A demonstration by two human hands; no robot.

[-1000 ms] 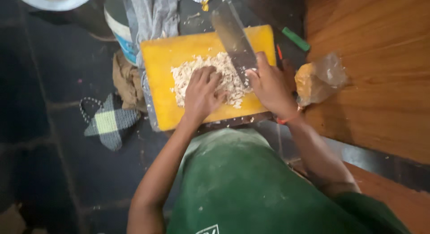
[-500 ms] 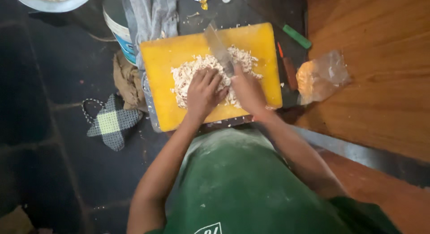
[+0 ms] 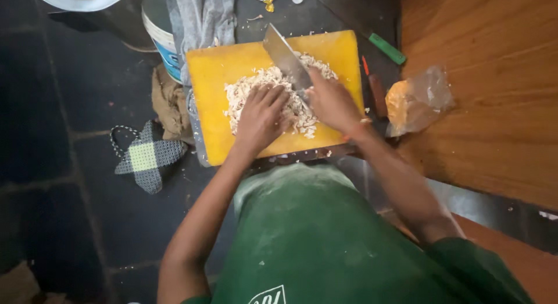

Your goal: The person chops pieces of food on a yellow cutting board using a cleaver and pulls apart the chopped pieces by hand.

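Dark stone desk (image 3: 75, 106) runs under your work, with a wooden surface (image 3: 494, 77) rising along your right. Your left hand (image 3: 261, 115) lies palm down on the heap of shredded pale food (image 3: 273, 95), fingers spread and slightly curled, its grip open and merely pressing the pile flat. Your right hand (image 3: 331, 100) has its grip closed round the handle of the cleaver (image 3: 286, 57), whose broad blade slants up and left from your knuckles, its edge meeting the heap just beside your left fingertips. Both forearms reach forward from your green apron (image 3: 314, 240).

That food is finely shredded, off-white and loosely piled at the middle of the yellow cutting board (image 3: 212, 95), with a few scraps strewn toward the board's far right corner.

Your board has bare yellow room on its left third and along its near edge. Close off its left edge sit a brown rag (image 3: 168, 103) and a grey cloth (image 3: 200, 16) draped over a white bucket (image 3: 158, 31); a checked potholder (image 3: 145, 158) lies farther out on the dark desk. Off the right edge lie a green-handled tool (image 3: 388, 49) and a clear plastic bag with something orange (image 3: 415, 100), near your right wrist.
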